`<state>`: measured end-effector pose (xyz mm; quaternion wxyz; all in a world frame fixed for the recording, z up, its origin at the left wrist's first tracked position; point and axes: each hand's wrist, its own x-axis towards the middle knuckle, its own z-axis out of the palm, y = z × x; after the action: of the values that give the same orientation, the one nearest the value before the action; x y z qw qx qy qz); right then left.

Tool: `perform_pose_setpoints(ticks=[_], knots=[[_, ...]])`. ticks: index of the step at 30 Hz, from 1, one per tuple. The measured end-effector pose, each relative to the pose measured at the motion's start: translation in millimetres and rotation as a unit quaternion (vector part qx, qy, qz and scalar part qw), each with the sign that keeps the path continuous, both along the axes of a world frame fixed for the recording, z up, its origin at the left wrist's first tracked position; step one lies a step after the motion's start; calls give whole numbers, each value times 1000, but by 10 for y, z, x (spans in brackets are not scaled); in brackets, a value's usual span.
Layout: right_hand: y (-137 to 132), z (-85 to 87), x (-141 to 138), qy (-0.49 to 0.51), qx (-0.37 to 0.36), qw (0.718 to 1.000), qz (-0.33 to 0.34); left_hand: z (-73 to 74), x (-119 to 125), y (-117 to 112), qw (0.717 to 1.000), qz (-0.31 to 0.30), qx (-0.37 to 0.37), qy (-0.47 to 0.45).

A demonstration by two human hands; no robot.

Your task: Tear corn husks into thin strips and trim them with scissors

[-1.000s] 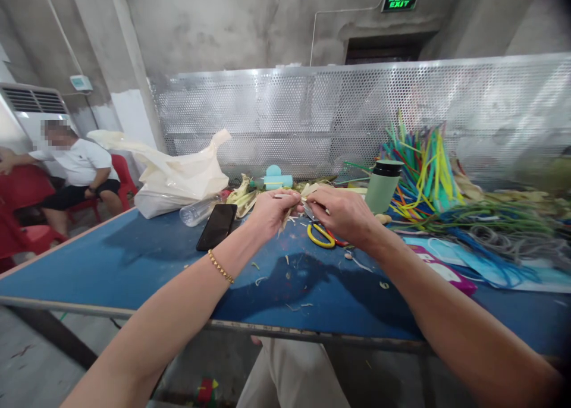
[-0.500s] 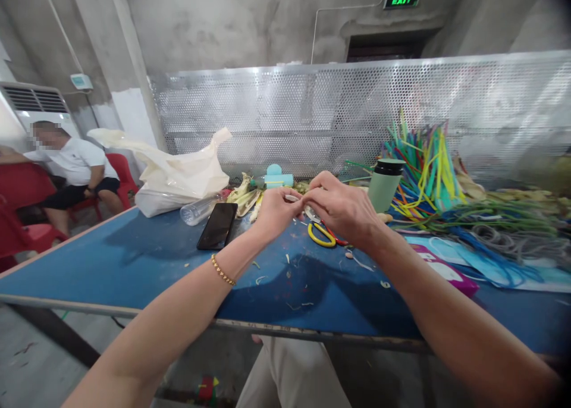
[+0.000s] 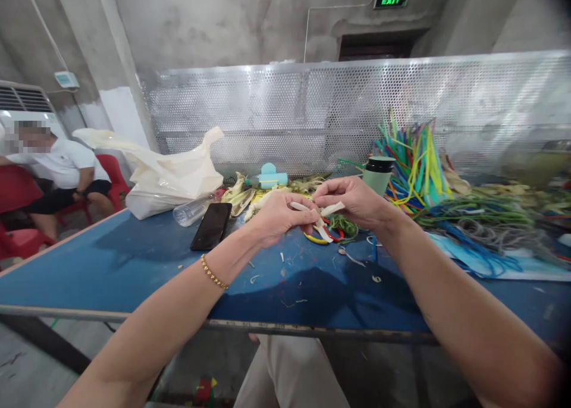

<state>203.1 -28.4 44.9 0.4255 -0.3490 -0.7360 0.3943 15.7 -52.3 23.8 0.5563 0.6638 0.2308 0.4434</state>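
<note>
Above the middle of the table, my left hand (image 3: pixel 282 213) pinches a pale flat strip (image 3: pixel 324 232) with thumb and fingers. One end hangs down from the thumb. Close beside it, my right hand (image 3: pixel 352 198) has its fingertips closed on the pale strip, where another end sticks out to the right. Whether it is one strip or more, I cannot tell. Below the hands lie scissors with yellow and red handles (image 3: pixel 314 239), partly covered by the strip. Just right of them is a small bundle of green strands (image 3: pixel 344 227).
A phone (image 3: pixel 211 226), a clear bottle (image 3: pixel 189 210) and a white plastic bag (image 3: pixel 175 179) lie to the left. On the right stand a green flask (image 3: pixel 378 175) and many coloured strips (image 3: pixel 417 167). Perforated metal panels (image 3: pixel 267 110) rise behind the table. A person (image 3: pixel 66 164) sits far left.
My hands have moved slightly apart, and the pale strip's ends now show between and below them. The purple packet at the right is no longer visible. The view has shifted a little.
</note>
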Motion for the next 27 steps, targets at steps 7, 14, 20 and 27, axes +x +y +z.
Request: perform_pose_setpoints(ticks=[7,14,20,27], knots=[[40,-103,-137,41,-6,999,-19,-34,21,76,995,49,-42,-82],[35,-85,-148,10,32,998,-50,-61,57,62,990,130,5,-63],[27,-83,-149,-15,47,996,-67,-63,53,107,990,109,-9,-90],[34,-90,-137,-18,52,996,-70,-84,62,129,991,94,-6,-99]])
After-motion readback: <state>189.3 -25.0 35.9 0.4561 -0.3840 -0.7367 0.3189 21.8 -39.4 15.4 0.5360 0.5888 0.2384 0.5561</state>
